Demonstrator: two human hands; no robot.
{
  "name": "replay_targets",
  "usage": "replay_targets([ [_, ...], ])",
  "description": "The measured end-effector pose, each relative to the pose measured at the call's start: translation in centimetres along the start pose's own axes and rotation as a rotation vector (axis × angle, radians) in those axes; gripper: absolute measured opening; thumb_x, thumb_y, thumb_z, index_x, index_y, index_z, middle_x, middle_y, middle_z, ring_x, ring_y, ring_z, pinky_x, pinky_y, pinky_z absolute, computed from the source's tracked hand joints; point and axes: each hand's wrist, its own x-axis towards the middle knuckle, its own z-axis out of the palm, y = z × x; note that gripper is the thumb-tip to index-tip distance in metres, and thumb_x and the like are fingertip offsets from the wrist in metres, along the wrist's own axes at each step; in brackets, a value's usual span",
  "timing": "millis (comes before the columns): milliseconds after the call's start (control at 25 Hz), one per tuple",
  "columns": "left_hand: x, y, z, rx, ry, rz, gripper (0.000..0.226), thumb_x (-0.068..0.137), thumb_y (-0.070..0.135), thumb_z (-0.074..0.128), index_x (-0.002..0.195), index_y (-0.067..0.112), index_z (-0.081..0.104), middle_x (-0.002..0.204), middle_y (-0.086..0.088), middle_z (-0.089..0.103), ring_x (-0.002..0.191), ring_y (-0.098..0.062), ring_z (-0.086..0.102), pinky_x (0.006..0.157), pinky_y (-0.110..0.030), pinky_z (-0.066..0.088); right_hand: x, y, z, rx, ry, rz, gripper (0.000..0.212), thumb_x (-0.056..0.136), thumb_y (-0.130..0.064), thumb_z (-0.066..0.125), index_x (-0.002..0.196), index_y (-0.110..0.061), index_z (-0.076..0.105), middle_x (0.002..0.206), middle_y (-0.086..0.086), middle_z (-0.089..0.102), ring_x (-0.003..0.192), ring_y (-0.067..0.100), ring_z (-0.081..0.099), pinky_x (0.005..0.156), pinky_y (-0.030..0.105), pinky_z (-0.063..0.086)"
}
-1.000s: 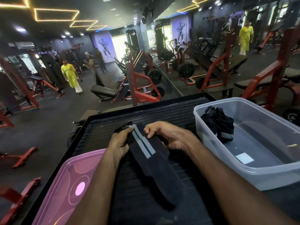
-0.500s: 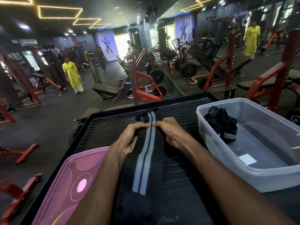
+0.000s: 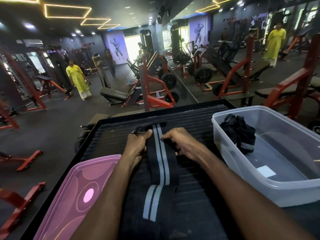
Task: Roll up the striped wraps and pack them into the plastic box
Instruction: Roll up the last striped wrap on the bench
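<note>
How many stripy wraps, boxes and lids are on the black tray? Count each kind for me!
Striped wraps: 2, one laid out flat under both hands, one bundled inside the box
Clear plastic boxes: 1
Pink lids: 1
Total: 4 things on the black ribbed tray

Striped wrap [image 3: 160, 158]: woven matt cloth. Plastic box [image 3: 270, 191]: translucent, smooth (slightly glossy). Pink lid [image 3: 76, 193]: glossy plastic. Black tray [image 3: 187, 116]: ribbed, matt.
</note>
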Motion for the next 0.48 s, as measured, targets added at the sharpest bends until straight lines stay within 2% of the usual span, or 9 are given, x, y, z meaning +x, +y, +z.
replay_targets([
  [80, 0.01, -0.06, 0.13, 0.013, -0.056, -0.035, 0.018, 0.086, 0.002, 0.070, 0.105, 0.002, 0.070, 0.093, -0.016, 0.077, 0.089, -0.031, 0.075, 0.085, -0.047, 0.059, 0.02, -0.24, -0.07, 0.003, 0.121, -0.164, 0.026, 0.090, -0.038, 0.069, 0.105, -0.017, 0.066, 0.097, -0.001, 0.070, 0.085, 0.012, 0.063, 0.071, 0.028, 0.050],
  [160, -0.08, 0.18, 0.25, -0.021, -0.107, -0.064, 0.012, 0.086, -0.004, 0.068, 0.097, 0.001, 0.071, 0.089, -0.017, 0.077, 0.084, -0.029, 0.075, 0.078, -0.041, 0.061, 0.15, -0.11, -0.08, -0.001, 0.183, -0.299, 0.020, 0.096, -0.036, 0.065, 0.101, -0.017, 0.069, 0.094, -0.005, 0.069, 0.083, 0.006, 0.061, 0.070, 0.022, 0.044],
  [240, -0.27, 0.44, 0.36, -0.057, -0.159, -0.075, 0.014, 0.084, -0.004, 0.069, 0.098, 0.000, 0.071, 0.093, -0.018, 0.076, 0.088, -0.029, 0.074, 0.076, -0.038, 0.060, 0.27, 0.14, -0.18, -0.030, 0.203, -0.341, 0.018, 0.098, -0.030, 0.062, 0.096, -0.015, 0.072, 0.093, -0.002, 0.072, 0.085, 0.006, 0.065, 0.073, 0.022, 0.046],
  [280, -0.39, 0.47, 0.44, -0.085, -0.192, -0.081, 0.022, 0.082, 0.000, 0.072, 0.104, -0.002, 0.071, 0.099, -0.020, 0.075, 0.095, -0.031, 0.073, 0.081, -0.040, 0.059, 0.40, 0.27, -0.22, -0.031, 0.198, -0.340, 0.019, 0.098, -0.029, 0.062, 0.094, -0.013, 0.072, 0.092, 0.001, 0.074, 0.086, 0.010, 0.068, 0.076, 0.025, 0.050],
  [360, -0.33, 0.24, 0.40, -0.152, -0.218, -0.060, 0.038, 0.078, 0.013, 0.080, 0.112, -0.001, 0.071, 0.109, -0.022, 0.073, 0.105, -0.034, 0.070, 0.093, -0.045, 0.055, 0.73, 0.42, -0.21, -0.012, 0.179, -0.317, 0.022, 0.096, -0.029, 0.064, 0.089, -0.010, 0.073, 0.090, 0.008, 0.077, 0.089, 0.022, 0.073, 0.085, 0.041, 0.058],
  [400, -0.10, 0.01, 0.40, -0.154, -0.190, -0.033, 0.038, 0.077, 0.019, 0.083, 0.109, 0.002, 0.073, 0.109, -0.022, 0.073, 0.105, -0.035, 0.070, 0.096, -0.047, 0.054, 0.88, 0.47, -0.20, -0.014, 0.174, -0.303, 0.023, 0.094, -0.029, 0.065, 0.087, -0.009, 0.074, 0.090, 0.009, 0.077, 0.090, 0.025, 0.074, 0.089, 0.046, 0.058],
  [480, 0.14, -0.23, 0.37, -0.061, -0.092, 0.032, 0.019, 0.077, 0.026, 0.083, 0.090, 0.012, 0.079, 0.099, -0.017, 0.076, 0.098, -0.033, 0.072, 0.095, -0.048, 0.055, 1.01, 0.48, -0.08, -0.025, 0.169, -0.290, 0.021, 0.092, -0.027, 0.067, 0.081, -0.011, 0.074, 0.088, 0.008, 0.078, 0.089, 0.023, 0.074, 0.091, 0.046, 0.058],
])
